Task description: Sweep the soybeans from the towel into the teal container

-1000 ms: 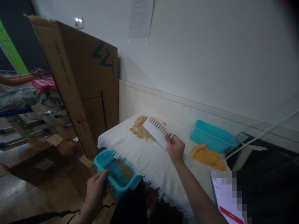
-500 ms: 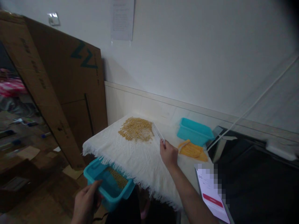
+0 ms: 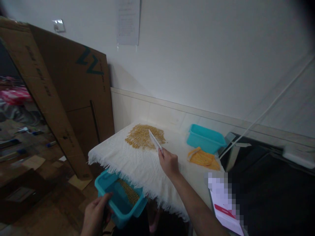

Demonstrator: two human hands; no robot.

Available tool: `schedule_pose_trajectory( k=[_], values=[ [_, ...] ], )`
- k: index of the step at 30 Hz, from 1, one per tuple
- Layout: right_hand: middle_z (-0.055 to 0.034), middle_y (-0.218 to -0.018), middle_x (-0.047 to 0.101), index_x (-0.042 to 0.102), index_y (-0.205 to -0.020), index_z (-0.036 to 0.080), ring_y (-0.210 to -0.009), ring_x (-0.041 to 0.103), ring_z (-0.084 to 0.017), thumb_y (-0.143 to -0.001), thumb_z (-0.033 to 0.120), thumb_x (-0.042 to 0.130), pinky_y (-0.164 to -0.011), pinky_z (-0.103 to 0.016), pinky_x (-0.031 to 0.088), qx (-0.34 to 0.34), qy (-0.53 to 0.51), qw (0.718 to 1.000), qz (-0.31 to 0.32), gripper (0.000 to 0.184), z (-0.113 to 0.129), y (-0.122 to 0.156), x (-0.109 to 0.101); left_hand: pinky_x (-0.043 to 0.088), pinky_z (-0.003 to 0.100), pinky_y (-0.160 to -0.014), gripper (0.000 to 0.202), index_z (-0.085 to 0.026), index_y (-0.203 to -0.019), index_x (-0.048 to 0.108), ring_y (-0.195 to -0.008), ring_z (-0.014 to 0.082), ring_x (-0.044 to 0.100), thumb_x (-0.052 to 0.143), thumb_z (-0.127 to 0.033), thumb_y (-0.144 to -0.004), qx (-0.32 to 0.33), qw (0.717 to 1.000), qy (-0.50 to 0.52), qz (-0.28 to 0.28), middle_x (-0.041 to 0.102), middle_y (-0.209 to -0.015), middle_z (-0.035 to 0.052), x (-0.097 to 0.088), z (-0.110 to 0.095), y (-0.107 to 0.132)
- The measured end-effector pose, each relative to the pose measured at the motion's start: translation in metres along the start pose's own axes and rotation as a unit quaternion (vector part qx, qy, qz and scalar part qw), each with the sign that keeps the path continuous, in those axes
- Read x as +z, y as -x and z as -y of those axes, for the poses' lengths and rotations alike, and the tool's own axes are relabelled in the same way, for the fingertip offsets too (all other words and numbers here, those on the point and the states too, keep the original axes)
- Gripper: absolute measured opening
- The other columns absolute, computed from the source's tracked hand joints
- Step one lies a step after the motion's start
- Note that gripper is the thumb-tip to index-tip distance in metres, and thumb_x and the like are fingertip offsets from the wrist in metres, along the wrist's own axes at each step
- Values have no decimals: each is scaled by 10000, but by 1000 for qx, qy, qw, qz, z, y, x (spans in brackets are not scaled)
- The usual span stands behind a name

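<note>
My right hand [image 3: 168, 163] grips a flat white toothed scraper [image 3: 154, 141], held edge-on with its far end in a pile of small tan beans [image 3: 142, 135] on a white fringed cloth [image 3: 137, 164]. My left hand [image 3: 94, 214] holds the near corner of a teal plastic tub [image 3: 115, 193] just below the cloth's front edge. Some beans lie inside that tub.
A second teal tub [image 3: 205, 139] and a yellow cloth [image 3: 203, 158] sit at the right of the table. A big cardboard sheet [image 3: 64, 95] leans against the wall on the left. A paper with a red patch [image 3: 227, 213] lies at bottom right beside a dark surface [image 3: 273, 183].
My right hand has turned the scraper from flat to edge-on and moved it left into the beans. The teal tub under the cloth's edge stays in my left hand.
</note>
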State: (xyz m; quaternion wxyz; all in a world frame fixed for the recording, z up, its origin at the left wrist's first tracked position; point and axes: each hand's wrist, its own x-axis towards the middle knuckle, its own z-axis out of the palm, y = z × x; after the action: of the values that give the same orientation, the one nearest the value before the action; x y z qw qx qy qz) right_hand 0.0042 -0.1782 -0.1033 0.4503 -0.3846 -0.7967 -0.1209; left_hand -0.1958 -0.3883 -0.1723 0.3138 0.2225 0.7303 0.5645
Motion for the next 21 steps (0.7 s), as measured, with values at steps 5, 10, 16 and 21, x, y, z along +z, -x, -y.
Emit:
schedule_pose_trajectory(
  k=[5, 10, 16, 21],
  values=[
    [-69, -676, 714, 694, -915, 113, -550, 650, -117, -940, 248, 432, -546, -179, 427, -9, -19, 1000, -1, 296, 2, 1, -1, 239, 206, -322, 457, -215, -402, 498, -283, 100, 341, 584, -540, -711, -49, 998, 45, 23, 434, -280, -36, 0, -1, -1],
    [-65, -690, 721, 696, -947, 121, -570, 660, -112, -935, 246, 454, -577, -169, 447, -23, -40, 999, 6, 273, 5, 0, -3, 237, 200, -324, 459, -208, -412, 508, -287, 94, 350, 598, -545, -710, -49, 997, 60, 27, 435, -290, -45, 0, -2, 0],
    [-79, -770, 739, 689, -1010, 121, -635, 687, -130, -936, 246, 456, -618, -185, 479, -6, -53, 999, 4, 274, -1, -1, -5, 230, 200, -312, 460, -208, -404, 508, -277, 94, 346, 590, -540, -712, -57, 996, 71, 25, 428, -283, -46, 0, -4, 2],
    [-79, -823, 749, 697, -1005, 136, -657, 699, -141, -918, 233, 491, -632, -198, 499, -24, -75, 997, 24, 243, 0, 2, -3, 231, 192, -314, 463, -201, -388, 508, -273, 86, 341, 609, -535, -693, -54, 996, 66, 23, 428, -272, -42, 1, -5, 1]
  ],
)
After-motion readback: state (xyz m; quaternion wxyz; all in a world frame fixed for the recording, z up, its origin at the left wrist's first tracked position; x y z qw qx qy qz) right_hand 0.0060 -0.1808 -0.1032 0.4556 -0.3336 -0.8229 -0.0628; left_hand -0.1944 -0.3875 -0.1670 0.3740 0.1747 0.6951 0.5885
